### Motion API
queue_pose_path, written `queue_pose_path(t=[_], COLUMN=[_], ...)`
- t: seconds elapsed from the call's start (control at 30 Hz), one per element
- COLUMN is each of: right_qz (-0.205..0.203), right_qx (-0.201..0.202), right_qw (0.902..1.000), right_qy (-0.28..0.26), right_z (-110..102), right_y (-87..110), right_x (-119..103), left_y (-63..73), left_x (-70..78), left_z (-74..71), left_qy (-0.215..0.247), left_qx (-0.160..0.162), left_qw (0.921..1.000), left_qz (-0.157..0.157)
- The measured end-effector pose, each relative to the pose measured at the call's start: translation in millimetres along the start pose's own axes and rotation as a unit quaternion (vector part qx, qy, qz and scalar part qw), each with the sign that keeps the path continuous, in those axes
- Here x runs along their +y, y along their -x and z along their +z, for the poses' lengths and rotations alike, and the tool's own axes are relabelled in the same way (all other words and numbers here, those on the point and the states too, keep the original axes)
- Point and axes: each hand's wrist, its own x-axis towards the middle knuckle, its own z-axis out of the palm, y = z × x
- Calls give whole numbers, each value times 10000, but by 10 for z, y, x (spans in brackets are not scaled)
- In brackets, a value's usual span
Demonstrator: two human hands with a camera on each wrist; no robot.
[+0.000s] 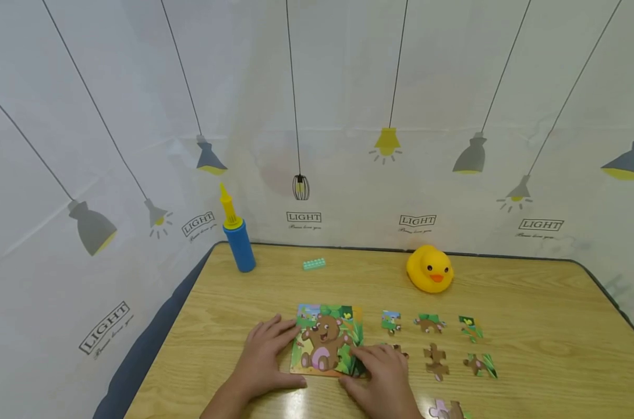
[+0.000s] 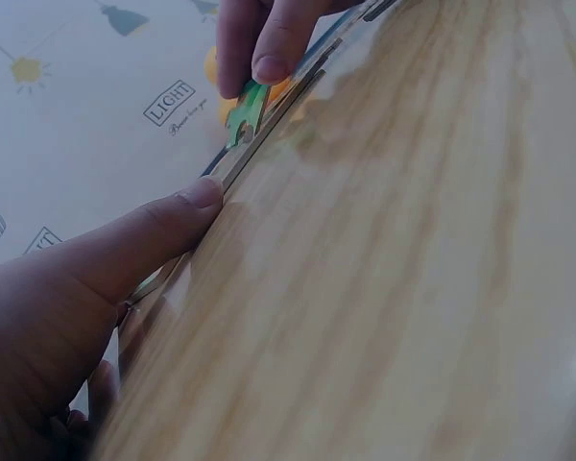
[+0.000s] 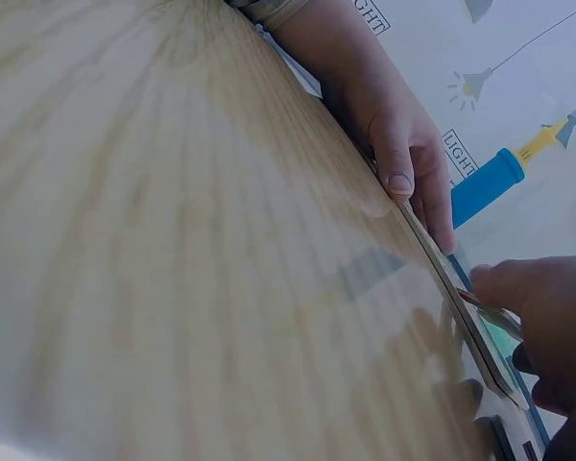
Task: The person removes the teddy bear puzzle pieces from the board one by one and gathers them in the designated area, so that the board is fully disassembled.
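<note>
A square puzzle board [image 1: 324,334] printed with a brown bear lies flat on the table. My left hand [image 1: 264,358] rests along its left side, fingers straight at the edge and thumb touching the near edge. Over the board's right side, my right hand [image 1: 382,378] pinches a green puzzle piece [image 2: 245,117] between thumb and fingers. That piece is tilted, and the hand hides much of it in the head view. Loose pieces lie to the right, among them a bear-face piece [image 1: 429,323] and a brown piece [image 1: 436,361]. One piece [image 1: 402,351] is partly covered by my right hand.
A blue pump [image 1: 240,247] with a yellow nozzle stands at the back left of the wooden table [image 1: 212,314]. Near it lies a mint toy brick [image 1: 314,264]. A yellow rubber duck [image 1: 430,270] sits at the back right. A lamp-printed sheet [image 1: 343,174] hangs behind.
</note>
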Motion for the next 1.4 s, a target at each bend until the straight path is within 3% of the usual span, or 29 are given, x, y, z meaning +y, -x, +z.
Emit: queue_pose_path(t=[0.43, 0.67, 0.87, 1.07, 1.23, 1.4], right_qz=[24, -323, -957, -1803, -1706, -1538], right_qx=[146, 377, 420, 696, 1080, 1051], right_qw=[9993, 9979, 9945, 9811, 9794, 9824], right_qy=[334, 412, 58, -39, -12, 121], right_z=[-53, -57, -166, -380, -525, -687], right_y=[-14, -17, 27, 160, 302, 464], right_x=[6, 69, 277, 571, 797, 971], left_y=[40, 28, 29, 40, 46, 35], left_x=[18, -5, 8, 18, 16, 20], left_z=[-36, -67, -72, -57, -60, -61], left_qy=[-19, -65, -1, 5, -8, -29], left_qx=[77, 114, 157, 125, 96, 121], left_qw=[10000, 9999, 9999, 9999, 10000, 9999], left_qz=[5, 38, 53, 20, 4, 15])
